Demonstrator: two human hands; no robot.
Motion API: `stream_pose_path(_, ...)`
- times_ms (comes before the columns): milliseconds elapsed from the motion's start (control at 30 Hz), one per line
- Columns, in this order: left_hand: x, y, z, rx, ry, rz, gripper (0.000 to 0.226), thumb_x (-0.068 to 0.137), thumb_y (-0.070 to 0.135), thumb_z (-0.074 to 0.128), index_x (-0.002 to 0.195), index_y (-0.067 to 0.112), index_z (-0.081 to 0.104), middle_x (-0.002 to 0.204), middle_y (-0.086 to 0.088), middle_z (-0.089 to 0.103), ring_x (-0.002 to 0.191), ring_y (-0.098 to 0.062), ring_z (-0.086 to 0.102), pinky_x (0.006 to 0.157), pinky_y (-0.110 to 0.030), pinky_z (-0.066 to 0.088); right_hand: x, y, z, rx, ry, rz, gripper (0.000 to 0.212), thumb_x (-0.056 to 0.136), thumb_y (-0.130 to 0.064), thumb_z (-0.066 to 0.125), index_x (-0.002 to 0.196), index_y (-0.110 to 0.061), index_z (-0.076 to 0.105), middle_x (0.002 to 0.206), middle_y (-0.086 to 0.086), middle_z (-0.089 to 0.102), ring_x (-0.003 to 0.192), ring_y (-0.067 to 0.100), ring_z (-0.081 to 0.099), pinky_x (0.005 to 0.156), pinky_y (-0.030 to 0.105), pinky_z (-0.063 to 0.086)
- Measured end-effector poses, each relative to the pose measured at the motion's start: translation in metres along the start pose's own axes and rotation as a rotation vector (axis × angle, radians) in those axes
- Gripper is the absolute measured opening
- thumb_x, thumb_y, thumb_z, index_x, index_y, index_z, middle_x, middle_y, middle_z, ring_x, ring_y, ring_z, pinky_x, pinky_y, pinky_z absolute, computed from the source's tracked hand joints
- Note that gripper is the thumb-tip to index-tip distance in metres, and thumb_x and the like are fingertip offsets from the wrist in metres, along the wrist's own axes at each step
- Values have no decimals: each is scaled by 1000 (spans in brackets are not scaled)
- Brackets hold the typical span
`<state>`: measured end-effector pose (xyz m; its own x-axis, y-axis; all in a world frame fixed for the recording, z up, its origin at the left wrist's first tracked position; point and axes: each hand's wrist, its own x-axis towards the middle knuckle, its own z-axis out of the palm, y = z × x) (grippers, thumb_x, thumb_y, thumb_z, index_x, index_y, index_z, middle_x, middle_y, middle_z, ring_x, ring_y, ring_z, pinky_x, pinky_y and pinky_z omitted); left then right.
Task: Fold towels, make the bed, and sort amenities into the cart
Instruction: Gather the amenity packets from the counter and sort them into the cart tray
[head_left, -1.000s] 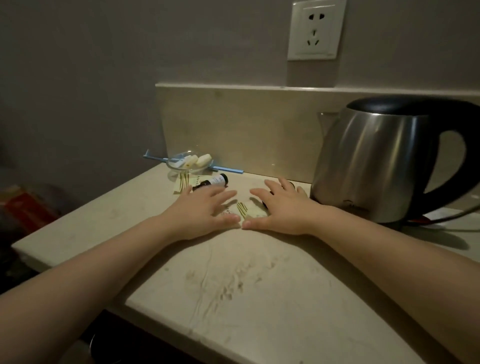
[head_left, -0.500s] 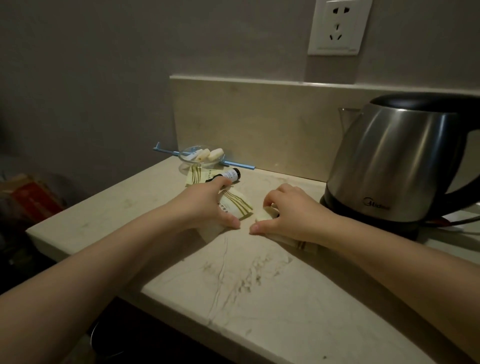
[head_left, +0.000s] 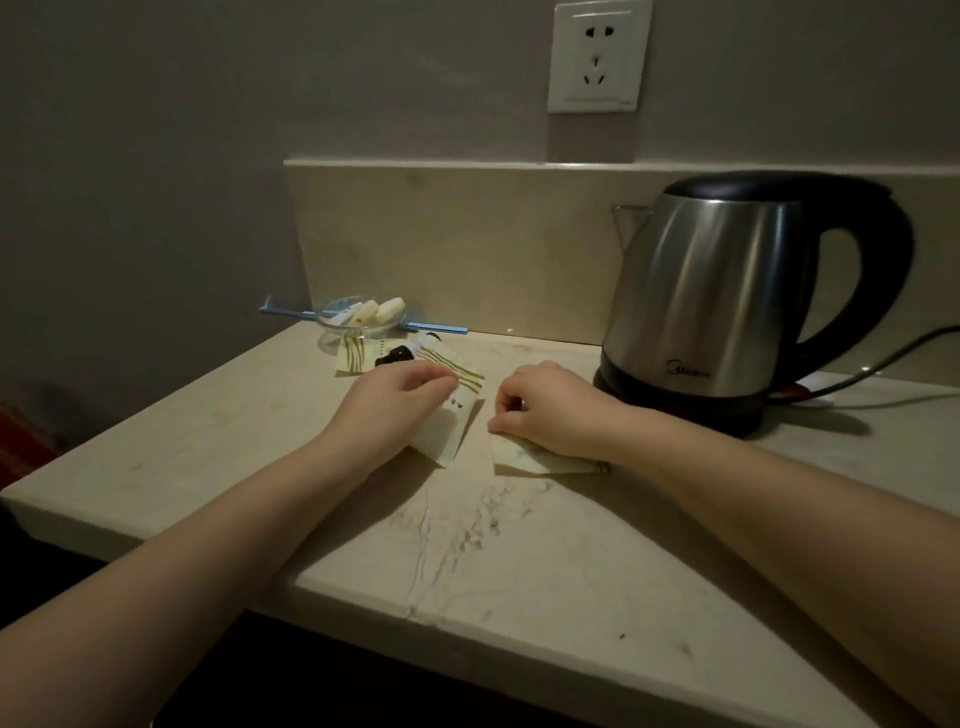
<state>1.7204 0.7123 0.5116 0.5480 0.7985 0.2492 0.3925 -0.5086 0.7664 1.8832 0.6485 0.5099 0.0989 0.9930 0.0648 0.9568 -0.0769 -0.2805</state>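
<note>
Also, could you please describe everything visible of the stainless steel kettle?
The stainless steel electric kettle stands upright on its black base, on the pale stone counter. It has a brushed metal body, black lid, black loop handle at picture right, small spout at upper left and a faint logo low on the front. A dark cord runs off right from the base. The right hand lies close beside the base; contact is unclear.
</note>
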Motion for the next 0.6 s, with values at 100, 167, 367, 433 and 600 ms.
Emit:
stream_pose_path(100,-4,4,12,-167,-25,37,48,88,50,57,127,22,57,131,3,55,117,-11,49,99,-32,40,-2,-1,-2,145,242,111,23,94,-30,53,83,-12,61,88,2,61,88,20,54,74,34,41)
stream_pose_path(167,-6,7,18,-376,-34,-15,82,67,69,59,136,27,46,146,2,40,134,-18,38,109,-46,36,-4,-5,-13,362,435,233,22,95,-27,49,82,-11,57,83,3,59,83,23,55,71,36,42)
stream_pose_path(367,0,12,19,-397,-37,10,62,77,44,73,132,26,50,128,1,58,110,-15,58,91,-39,51,-3,-37,-21,659,429,257,19,95,-24,43,79,-18,49,76,-1,50,75,21,49,66,31,38)
stream_pose_path(433,1,7,16,-468,-3,24,44,85,17,69,124,30,53,117,1,61,92,-12,64,72,-29,54,-3,-42,-16,794,387,254,19,96,-26,42,90,-13,54,74,3,51,70,22,48,64,34,39)
stream_pose_path(600,8,-2,6,-238,279,48,39,86,4,59,88,43,62,102,5,61,87,-16,59,76,-34,51,-11,-36,-24,1325,236,437,23,98,-35,48,88,-14,50,72,5,51,65,14,51,44,19,38)
